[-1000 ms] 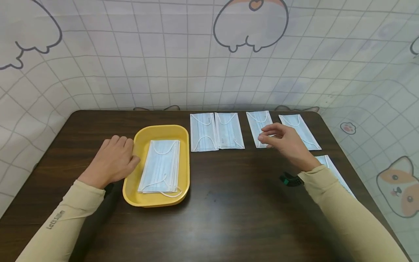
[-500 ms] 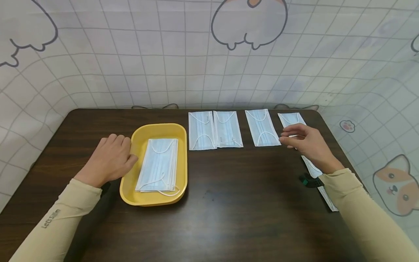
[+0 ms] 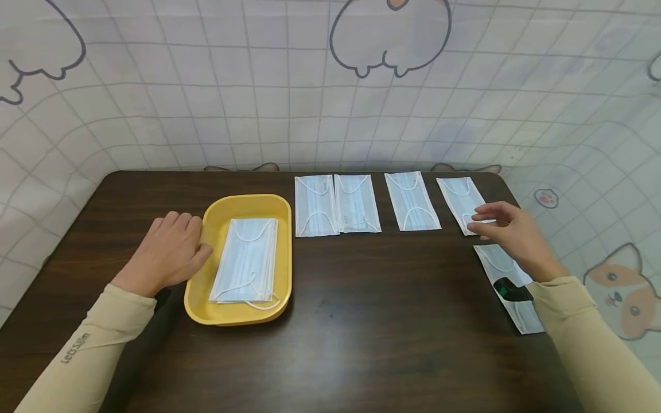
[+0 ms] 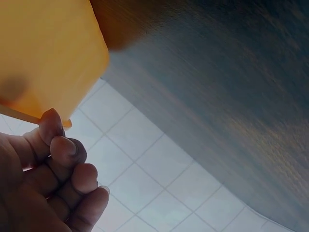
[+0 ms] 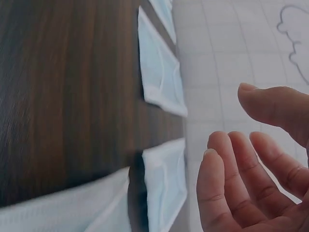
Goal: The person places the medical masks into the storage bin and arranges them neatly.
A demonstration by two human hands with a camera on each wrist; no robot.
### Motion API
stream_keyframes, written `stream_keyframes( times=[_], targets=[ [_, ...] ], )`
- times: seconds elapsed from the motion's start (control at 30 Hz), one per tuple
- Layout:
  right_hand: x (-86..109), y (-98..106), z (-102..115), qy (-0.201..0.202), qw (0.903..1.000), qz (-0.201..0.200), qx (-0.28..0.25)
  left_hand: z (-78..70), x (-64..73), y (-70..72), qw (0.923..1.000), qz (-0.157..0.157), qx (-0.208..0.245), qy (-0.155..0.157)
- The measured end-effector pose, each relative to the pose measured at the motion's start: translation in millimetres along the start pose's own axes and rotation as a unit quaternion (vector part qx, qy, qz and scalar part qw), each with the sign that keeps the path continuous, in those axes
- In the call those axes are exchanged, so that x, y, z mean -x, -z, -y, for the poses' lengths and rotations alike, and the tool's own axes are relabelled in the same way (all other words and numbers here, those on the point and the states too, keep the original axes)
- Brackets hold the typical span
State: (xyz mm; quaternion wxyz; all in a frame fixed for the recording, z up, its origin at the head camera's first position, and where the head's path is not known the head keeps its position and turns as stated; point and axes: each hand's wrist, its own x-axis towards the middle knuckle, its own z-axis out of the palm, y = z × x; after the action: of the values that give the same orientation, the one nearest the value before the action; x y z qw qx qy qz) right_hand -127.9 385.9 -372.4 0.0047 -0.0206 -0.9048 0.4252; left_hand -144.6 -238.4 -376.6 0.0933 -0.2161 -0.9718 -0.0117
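Observation:
My left hand (image 3: 167, 252) grips the left rim of a yellow plastic tray (image 3: 283, 258). In the left wrist view, the thumb and curled fingers (image 4: 84, 178) pinch that edge. Inside the tray lies a stack of light blue disposable face masks (image 3: 242, 258) with white ear loops. My right hand (image 3: 516, 238) hovers over the right side of the table with nothing in it, fingers loosely bent and thumb apart. Its fingertips overlap the lower end of a face mask (image 3: 457, 195) at the back right. Another mask (image 3: 488, 258) lies nearer, partly hidden under the right wrist.
Along the table's back edge lie a pair of masks (image 3: 317, 201) side by side and, farther right, a single mask (image 3: 413, 201). The dark wooden table (image 3: 361, 321) meets a white grid-patterned cloth (image 3: 258, 103) at the back and right.
My right hand has moved right, from over the single back mask to beside the back-right one, its fingers still empty. The left hand keeps holding the tray.

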Motion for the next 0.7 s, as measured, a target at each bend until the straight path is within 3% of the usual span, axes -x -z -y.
stream_keyframes(
  times=[0.37,0.7],
  targets=[
    [13.2,12.0,-34.8,-0.052,0.9986,-0.010,-0.005,2.7,2.2,-2.3,0.9998,0.015,0.001,0.014],
    [25.1,27.2,-57.6,-0.068,0.9962,-0.026,0.047,1.8,2.0,-3.1,0.9996,0.005,0.019,0.021]
  ],
)
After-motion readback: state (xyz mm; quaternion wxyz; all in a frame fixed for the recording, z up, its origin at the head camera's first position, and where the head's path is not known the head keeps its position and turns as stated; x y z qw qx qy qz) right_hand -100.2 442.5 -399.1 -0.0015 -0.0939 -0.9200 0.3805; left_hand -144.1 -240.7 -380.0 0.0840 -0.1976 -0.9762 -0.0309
